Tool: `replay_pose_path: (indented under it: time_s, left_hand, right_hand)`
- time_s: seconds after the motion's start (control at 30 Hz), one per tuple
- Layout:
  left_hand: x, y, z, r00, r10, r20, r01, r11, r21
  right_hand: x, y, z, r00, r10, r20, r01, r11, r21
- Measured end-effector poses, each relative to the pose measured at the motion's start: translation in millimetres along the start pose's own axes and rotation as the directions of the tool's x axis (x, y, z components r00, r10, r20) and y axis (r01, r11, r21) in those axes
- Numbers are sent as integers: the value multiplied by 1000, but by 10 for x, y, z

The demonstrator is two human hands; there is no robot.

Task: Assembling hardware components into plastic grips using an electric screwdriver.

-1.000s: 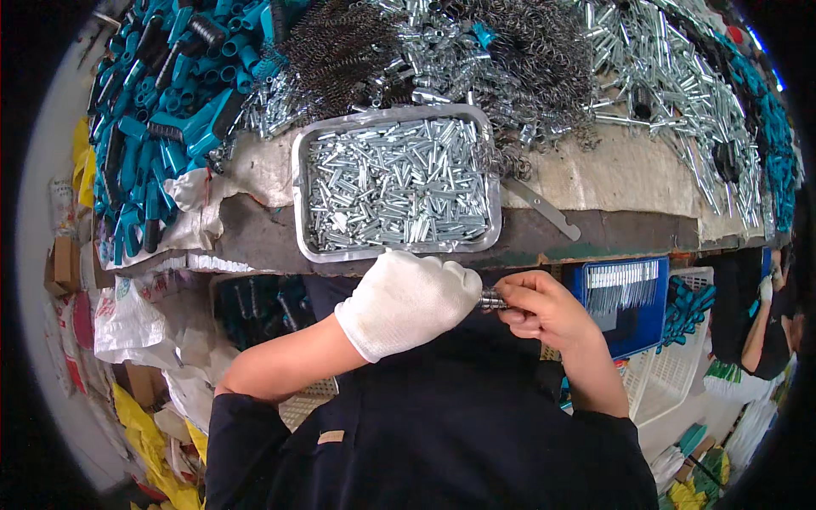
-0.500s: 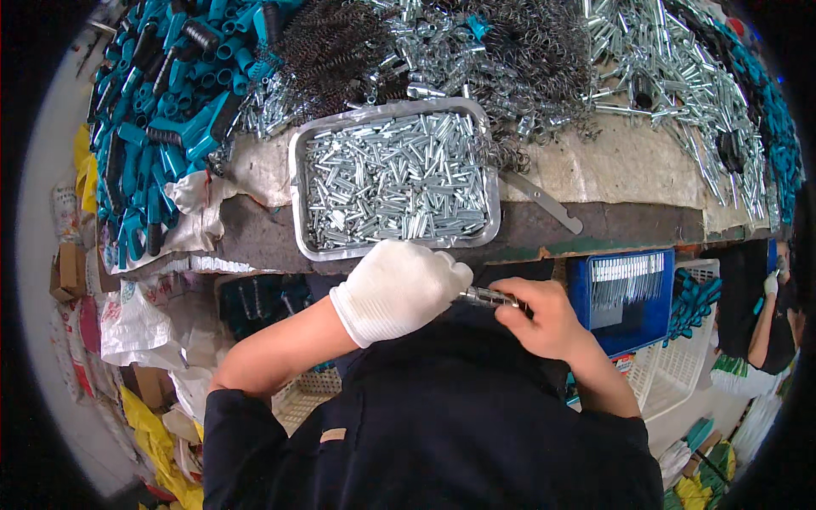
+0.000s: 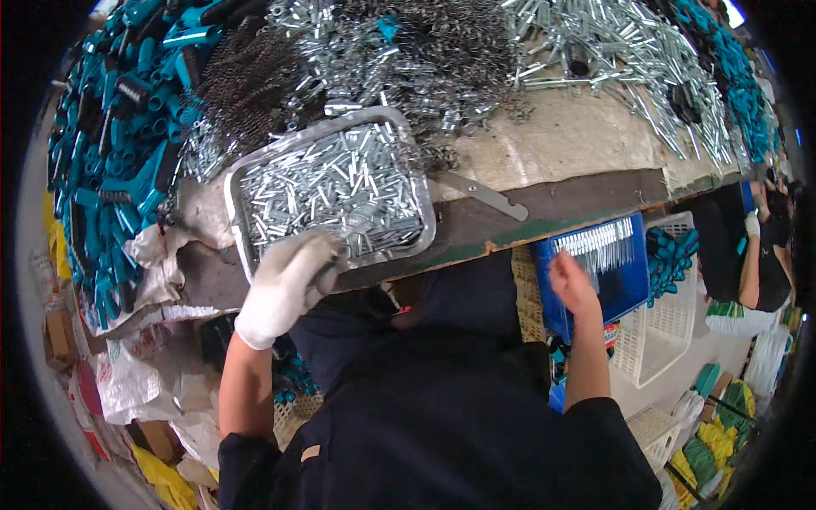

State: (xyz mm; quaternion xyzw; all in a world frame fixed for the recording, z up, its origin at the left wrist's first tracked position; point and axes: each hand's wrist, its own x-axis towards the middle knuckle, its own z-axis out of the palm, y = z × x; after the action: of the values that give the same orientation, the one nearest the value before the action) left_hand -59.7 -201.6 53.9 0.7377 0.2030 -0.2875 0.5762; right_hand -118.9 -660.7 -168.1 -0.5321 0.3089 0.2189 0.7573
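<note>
In the head view, the step in hand looks like reaching for parts, the 2 hands at 2 separate containers. The gloved left hand (image 3: 287, 285) is at the near rim of the metal tray (image 3: 424, 195) on the table (image 3: 586, 197), its fingers bent and blurred; I cannot tell whether it has hold of anything. The bare right hand (image 3: 575, 285) is over the left side of the blue bin (image 3: 633, 285), its fingers partly curled and blurred; no part shows in it, but its grasp cannot be told. Picking up 1 piece probably calls for a fingertip pinch across its narrow width. The short metal pins (image 3: 340, 174) fill the tray with their long axes at mixed angles, pointing no common way. The thin metal rods (image 3: 608, 246) lie side by side in the bin, long axes running roughly away from the person.
</note>
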Motion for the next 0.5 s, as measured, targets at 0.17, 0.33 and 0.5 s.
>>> replay_pose_path:
  time_s: [0.17, 0.33, 0.5]
  left_hand:
    - [139, -231, 87, 949, 192, -249, -222, 970, -100]
    - [284, -402, 80, 908, 139, -394, -272, 912, -307]
    - [300, -472, 107, 849, 148, -507, -351, 876, -332]
  right_hand:
    - [524, 565, -988, 624, -570, -535, 208, 781, -589]
    - [603, 512, -1030, 403, -859, -316, 52, 366, -929]
    - [703, 146, -1297, 274, -808, -522, -118, 510, -852]
